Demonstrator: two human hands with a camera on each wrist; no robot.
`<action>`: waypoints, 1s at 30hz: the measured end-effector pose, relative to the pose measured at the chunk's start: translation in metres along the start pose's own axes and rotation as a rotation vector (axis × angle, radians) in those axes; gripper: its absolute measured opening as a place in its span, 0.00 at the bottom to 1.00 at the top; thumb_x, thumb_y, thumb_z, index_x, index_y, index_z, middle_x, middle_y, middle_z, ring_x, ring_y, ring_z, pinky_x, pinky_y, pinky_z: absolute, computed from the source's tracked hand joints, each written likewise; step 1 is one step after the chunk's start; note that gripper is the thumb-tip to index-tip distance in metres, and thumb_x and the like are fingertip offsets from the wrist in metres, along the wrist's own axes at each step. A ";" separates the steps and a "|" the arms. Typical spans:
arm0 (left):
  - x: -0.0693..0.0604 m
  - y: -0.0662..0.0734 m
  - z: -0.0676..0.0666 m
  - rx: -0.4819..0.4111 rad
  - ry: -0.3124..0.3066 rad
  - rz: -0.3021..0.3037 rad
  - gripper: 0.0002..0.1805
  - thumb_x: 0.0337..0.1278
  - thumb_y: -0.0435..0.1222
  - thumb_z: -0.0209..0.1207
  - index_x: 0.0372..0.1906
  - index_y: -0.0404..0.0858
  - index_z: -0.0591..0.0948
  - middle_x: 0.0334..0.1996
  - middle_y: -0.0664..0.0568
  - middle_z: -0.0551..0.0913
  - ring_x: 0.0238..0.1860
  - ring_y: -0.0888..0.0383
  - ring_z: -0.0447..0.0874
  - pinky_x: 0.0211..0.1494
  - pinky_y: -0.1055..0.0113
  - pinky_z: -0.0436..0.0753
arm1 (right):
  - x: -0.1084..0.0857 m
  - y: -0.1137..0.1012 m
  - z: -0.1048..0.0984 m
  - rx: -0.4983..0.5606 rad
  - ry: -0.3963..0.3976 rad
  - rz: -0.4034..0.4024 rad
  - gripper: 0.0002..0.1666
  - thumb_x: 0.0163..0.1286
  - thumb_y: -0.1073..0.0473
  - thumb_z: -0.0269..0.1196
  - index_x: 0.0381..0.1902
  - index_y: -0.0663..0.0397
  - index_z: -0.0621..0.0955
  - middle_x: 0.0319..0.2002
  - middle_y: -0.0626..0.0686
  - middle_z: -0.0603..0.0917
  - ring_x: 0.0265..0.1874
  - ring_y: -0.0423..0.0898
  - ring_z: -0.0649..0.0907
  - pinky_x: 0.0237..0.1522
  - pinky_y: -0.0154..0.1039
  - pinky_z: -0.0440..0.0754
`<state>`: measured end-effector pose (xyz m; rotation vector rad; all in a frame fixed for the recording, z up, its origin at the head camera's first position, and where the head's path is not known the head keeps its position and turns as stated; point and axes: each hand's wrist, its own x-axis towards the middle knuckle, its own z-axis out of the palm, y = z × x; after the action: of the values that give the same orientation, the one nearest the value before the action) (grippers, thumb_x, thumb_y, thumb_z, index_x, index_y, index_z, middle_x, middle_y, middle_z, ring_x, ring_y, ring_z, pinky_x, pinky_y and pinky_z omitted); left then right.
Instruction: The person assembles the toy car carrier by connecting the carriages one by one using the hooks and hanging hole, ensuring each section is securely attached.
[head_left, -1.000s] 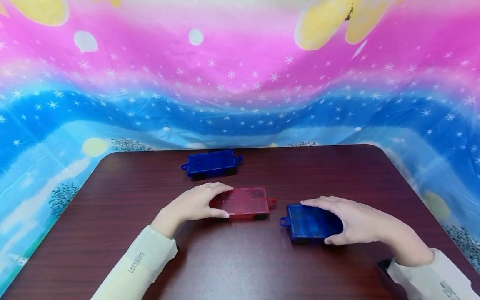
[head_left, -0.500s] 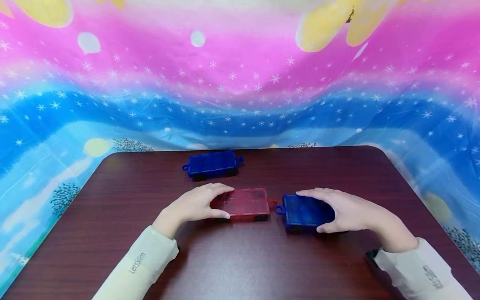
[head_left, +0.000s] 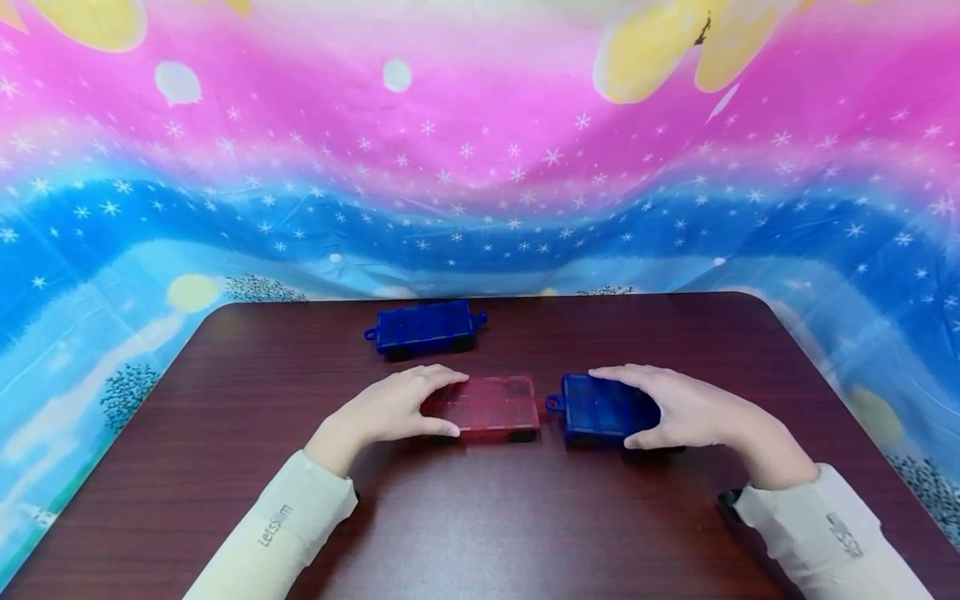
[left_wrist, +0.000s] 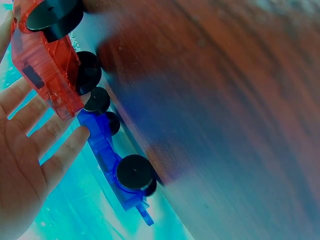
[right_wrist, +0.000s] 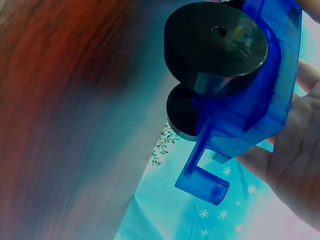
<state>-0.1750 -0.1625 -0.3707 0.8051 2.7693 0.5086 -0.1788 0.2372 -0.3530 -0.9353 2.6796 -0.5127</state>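
Observation:
My left hand point(head_left: 382, 404) grips the left end of a see-through red toy wagon point(head_left: 498, 406), thumb on the near side and fingers on the far side. Black wheels show under this wagon point(left_wrist: 50, 65) in the left wrist view. To the right, my right hand point(head_left: 705, 408) holds a blue toy wagon point(head_left: 603, 408) by its right end. This wagon's loop point(head_left: 555, 403) meets the red wagon's right end, where the red hook is covered. I cannot tell whether they are linked. In the right wrist view, a blue hook point(right_wrist: 202, 187) sticks out of the held wagon's other end.
A second blue wagon point(head_left: 425, 327) stands behind the red one, near the far edge of the dark wooden table point(head_left: 480, 517). A pink and blue patterned cloth point(head_left: 480, 183) hangs behind the table and along its sides.
My right hand has moved the blue wagon left and farther from me, bringing its loop up to the red wagon's hook end. The left hand and red wagon have stayed almost still.

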 end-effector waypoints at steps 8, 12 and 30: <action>0.002 0.001 -0.001 -0.008 -0.003 -0.002 0.42 0.53 0.59 0.67 0.72 0.50 0.70 0.69 0.54 0.73 0.69 0.53 0.71 0.71 0.51 0.72 | 0.005 0.003 0.002 0.016 0.005 0.004 0.51 0.57 0.47 0.74 0.75 0.41 0.64 0.70 0.58 0.72 0.65 0.60 0.74 0.59 0.60 0.78; 0.002 0.001 -0.001 -0.007 -0.007 -0.002 0.42 0.53 0.59 0.67 0.72 0.50 0.70 0.69 0.54 0.73 0.69 0.53 0.71 0.72 0.51 0.72 | 0.007 0.005 0.002 0.026 -0.001 0.010 0.51 0.57 0.48 0.74 0.75 0.42 0.63 0.70 0.58 0.71 0.65 0.60 0.74 0.58 0.59 0.79; 0.003 0.001 -0.001 0.016 -0.015 -0.002 0.43 0.52 0.59 0.67 0.72 0.49 0.69 0.69 0.54 0.73 0.69 0.53 0.71 0.71 0.52 0.73 | 0.011 0.011 0.002 0.057 -0.040 0.032 0.51 0.57 0.46 0.74 0.75 0.38 0.64 0.71 0.57 0.70 0.66 0.61 0.71 0.59 0.63 0.76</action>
<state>-0.1770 -0.1606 -0.3698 0.8060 2.7633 0.4792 -0.1926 0.2377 -0.3606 -0.8763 2.6255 -0.5550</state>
